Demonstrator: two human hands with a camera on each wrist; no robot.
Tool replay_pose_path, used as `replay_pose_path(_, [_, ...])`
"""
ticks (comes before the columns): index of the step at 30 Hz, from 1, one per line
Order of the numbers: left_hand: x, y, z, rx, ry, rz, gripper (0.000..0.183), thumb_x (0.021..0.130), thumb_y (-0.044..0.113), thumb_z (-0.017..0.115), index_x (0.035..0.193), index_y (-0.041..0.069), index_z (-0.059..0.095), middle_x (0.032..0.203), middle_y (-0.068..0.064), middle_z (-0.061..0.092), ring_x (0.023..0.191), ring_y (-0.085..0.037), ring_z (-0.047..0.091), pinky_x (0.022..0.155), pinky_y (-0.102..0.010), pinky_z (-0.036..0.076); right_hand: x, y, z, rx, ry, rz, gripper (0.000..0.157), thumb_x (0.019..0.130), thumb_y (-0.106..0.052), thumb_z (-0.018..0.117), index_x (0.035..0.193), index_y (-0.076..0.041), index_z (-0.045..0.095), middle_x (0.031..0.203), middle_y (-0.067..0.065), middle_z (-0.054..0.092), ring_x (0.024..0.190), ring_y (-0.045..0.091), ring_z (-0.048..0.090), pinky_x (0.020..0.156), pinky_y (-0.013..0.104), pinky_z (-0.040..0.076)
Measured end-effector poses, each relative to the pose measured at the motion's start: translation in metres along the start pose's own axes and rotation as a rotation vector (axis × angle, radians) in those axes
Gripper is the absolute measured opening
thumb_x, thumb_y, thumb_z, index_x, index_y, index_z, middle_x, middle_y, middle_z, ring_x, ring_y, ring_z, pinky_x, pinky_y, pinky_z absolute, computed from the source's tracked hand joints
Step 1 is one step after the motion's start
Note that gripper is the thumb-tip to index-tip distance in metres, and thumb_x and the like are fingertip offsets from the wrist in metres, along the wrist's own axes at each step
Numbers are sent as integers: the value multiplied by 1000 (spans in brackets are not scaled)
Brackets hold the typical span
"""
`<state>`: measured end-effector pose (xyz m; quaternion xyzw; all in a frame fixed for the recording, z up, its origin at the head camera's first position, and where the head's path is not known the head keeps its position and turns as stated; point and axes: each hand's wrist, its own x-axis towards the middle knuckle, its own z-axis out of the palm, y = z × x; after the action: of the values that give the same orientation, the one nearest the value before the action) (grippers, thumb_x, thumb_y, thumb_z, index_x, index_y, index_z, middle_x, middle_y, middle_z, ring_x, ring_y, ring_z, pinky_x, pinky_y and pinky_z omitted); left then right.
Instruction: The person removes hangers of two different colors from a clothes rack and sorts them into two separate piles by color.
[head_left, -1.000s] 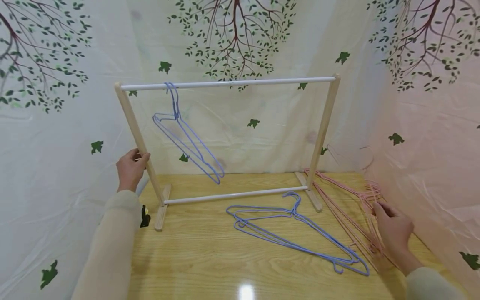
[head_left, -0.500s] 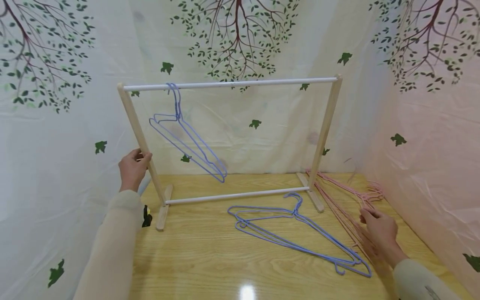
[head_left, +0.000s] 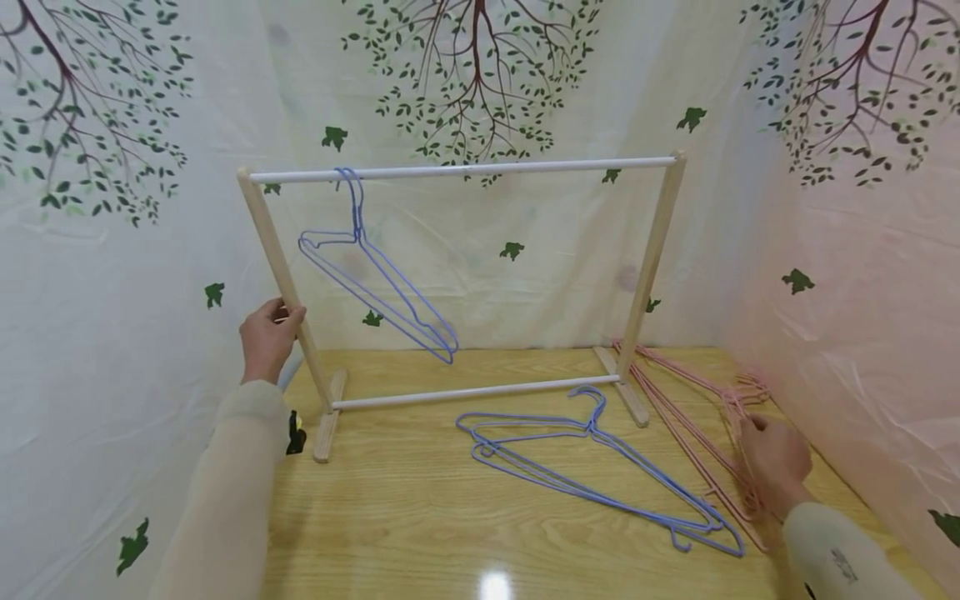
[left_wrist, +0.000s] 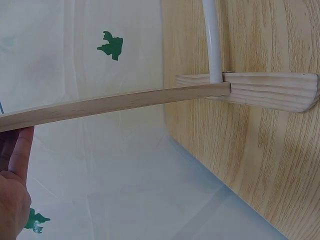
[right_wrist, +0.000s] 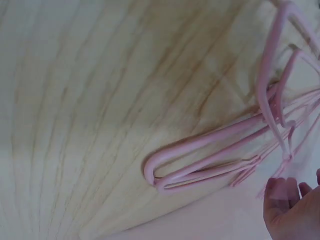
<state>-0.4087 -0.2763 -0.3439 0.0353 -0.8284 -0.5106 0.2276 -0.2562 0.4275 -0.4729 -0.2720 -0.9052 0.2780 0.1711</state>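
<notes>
My left hand (head_left: pixel 270 337) grips the left wooden post (head_left: pixel 272 254) of a small clothes rack, about halfway up; the left wrist view shows its fingers (left_wrist: pixel 20 152) against the post (left_wrist: pixel 125 101). Two blue clothes hangers (head_left: pixel 397 287) hang by their hooks on the white top rail (head_left: pixel 465 169), toward its left end. At the right, my right hand (head_left: pixel 776 458) pinches a pink clothes hanger (head_left: pixel 733 408) near its neck. More pink hangers (right_wrist: pixel 200 145) lie beneath and beside that hand. Exactly where its fingertips meet the wire is blurred.
Several blue hangers (head_left: pixel 600 492) lie stacked on the wooden table (head_left: pixel 390 517) in front of the rack. A white lower rail (head_left: pixel 480 392) joins the rack's two feet. A small black object (head_left: pixel 296 435) sits by the left foot. Patterned white sheeting (head_left: pixel 450 250) stands behind and at both sides.
My right hand moved left along the pink hangers, then back a little right; pink hooks raised and blurred earlier are lower now. The hanging blue hangers swung slightly. My left hand stayed on the post.
</notes>
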Motion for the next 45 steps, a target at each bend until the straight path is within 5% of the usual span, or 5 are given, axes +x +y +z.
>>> replay_pose_path(10, [11,-3,2,-2,-9,1,48,101,32,57,138,2,57,121,-19,63,96,-19,61,68,-11,51,2,-12,-5,-4,14,52,52,103,-34,38,136,2,56,135,31,51,114,54,49,80,59,42])
replay_pose_path(22, [15,-5,4,-1,-20,-6,49,101,33,57,139,3,57,121,-19,62,97,-20,61,69,-12,51,-2,-51,-4,126,139,-121,45,101,-33,47,127,-1,66,123,22,65,108,46,57,81,56,44])
replay_pose_path(28, [16,-4,3,-6,-31,-14,48,101,30,57,140,3,56,122,-20,62,99,-23,61,68,-11,51,-11,-103,-4,203,84,-186,46,102,-35,48,128,0,66,119,23,66,106,43,59,85,56,46])
replay_pose_path(37, [14,-7,4,-3,-13,13,46,101,28,58,138,2,57,120,-21,63,90,-14,61,66,-11,51,-26,-202,17,323,76,-359,34,99,-29,59,117,-5,73,103,15,73,90,29,66,74,35,49])
replay_pose_path(45, [11,-6,3,-6,-14,28,46,101,27,58,139,1,56,121,-22,63,83,-5,59,66,-11,52,-46,-296,20,464,-128,-520,32,99,-28,63,120,-5,72,108,13,72,96,25,65,82,39,53])
